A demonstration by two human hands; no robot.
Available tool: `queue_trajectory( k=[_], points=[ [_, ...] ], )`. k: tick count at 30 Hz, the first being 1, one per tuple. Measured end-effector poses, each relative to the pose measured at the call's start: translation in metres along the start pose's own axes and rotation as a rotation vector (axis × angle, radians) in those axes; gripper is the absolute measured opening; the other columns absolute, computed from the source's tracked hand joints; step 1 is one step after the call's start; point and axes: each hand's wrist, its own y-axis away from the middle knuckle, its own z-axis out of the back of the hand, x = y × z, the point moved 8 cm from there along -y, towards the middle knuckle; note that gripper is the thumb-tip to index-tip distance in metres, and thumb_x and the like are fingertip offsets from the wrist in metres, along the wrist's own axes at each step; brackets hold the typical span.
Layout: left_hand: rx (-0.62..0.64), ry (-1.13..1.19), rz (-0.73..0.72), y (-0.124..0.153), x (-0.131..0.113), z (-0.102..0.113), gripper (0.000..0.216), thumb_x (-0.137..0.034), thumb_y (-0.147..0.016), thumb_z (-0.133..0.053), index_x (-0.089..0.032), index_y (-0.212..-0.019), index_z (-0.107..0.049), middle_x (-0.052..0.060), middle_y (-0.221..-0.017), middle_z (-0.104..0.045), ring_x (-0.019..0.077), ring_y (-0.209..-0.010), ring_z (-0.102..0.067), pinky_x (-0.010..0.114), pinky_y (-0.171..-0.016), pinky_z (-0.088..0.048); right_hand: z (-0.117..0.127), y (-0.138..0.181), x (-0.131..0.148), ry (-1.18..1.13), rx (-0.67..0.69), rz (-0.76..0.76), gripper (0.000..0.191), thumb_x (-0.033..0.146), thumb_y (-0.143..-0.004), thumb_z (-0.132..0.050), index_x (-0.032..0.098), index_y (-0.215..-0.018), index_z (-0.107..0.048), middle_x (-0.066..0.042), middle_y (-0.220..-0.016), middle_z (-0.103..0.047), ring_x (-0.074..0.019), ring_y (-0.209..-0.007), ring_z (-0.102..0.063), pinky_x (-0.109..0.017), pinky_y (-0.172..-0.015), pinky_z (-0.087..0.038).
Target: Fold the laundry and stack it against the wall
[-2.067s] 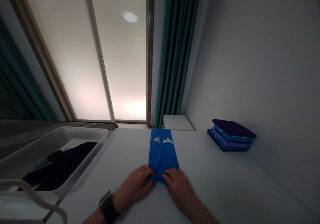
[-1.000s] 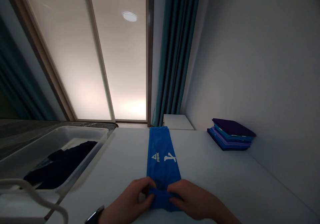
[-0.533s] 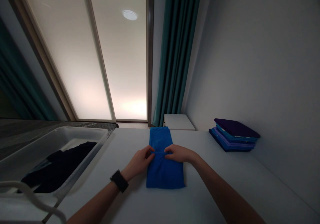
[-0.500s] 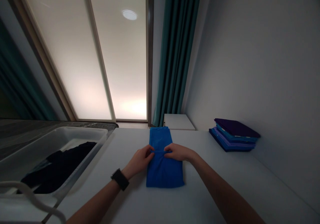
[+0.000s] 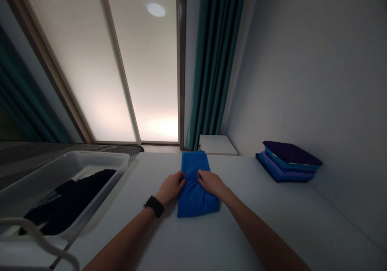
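A bright blue folded cloth (image 5: pixel 196 204) lies lengthwise on the white table in front of me, a long narrow strip with creases across its middle. At its left edge my left hand (image 5: pixel 173 186), with a black watch on the wrist, has thumb and fingers closed on the fabric. My right hand (image 5: pixel 210 182) rests over the right side, its fingertips bent and pinching the cloth near the middle. Part of the fabric is hidden under the right hand. What kind of garment it is I cannot make out.
A stack of folded purple and blue clothes (image 5: pixel 288 162) sits at the right by the wall. On the left, a translucent plastic tub (image 5: pixel 123 162) holds dark clothing (image 5: pixel 78 200). A pale curved cable or tube (image 5: pixel 39 236) crosses the lower left. The white table (image 5: pixel 242 230) spans the front.
The cloth's near edge has shifted away from me and its near part is more creased. The fold line across the middle no longer shows clearly. Both hands have stayed close to it.
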Motion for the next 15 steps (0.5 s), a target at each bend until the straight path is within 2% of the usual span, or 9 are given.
queue_trajectory(
  k=[6, 11, 15],
  points=[
    [0.043, -0.032, -0.018, 0.008, -0.007, 0.0, 0.015, -0.024, -0.088, -0.049, -0.019, -0.096, -0.061, 0.007, -0.09, -0.069, 0.0217, -0.084, -0.064, 0.028, -0.074, -0.042, -0.005, 0.019, 0.01, 0.076, -0.034, 0.018, 0.021, 0.025, -0.096, -0.041, 0.021, -0.113, -0.053, -0.009, -0.111, -0.064, -0.0207, -0.098, -0.062, -0.028, -0.078, -0.042],
    [0.109, 0.036, -0.026, 0.034, -0.012, -0.002, 0.016, -0.028, -0.087, -0.05, -0.019, -0.094, -0.061, 0.005, -0.084, -0.069, 0.0212, -0.079, -0.064, 0.028, -0.069, -0.042, -0.009, 0.042, 0.022, 0.113, -0.051, 0.073, 0.022, 0.021, -0.096, -0.039, 0.02, -0.113, -0.053, -0.01, -0.11, -0.063, -0.0221, -0.099, -0.062, -0.029, -0.079, -0.042],
    [0.088, 0.157, -0.01, 0.052, -0.015, 0.001, 0.02, -0.033, -0.087, -0.046, -0.019, -0.091, -0.062, 0.004, -0.08, -0.067, 0.0209, -0.075, -0.063, 0.028, -0.067, -0.042, -0.008, 0.056, 0.025, 0.062, -0.038, 0.099, 0.02, 0.019, -0.095, -0.04, 0.02, -0.11, -0.054, -0.009, -0.108, -0.063, -0.0211, -0.097, -0.061, -0.029, -0.079, -0.041]
  ],
)
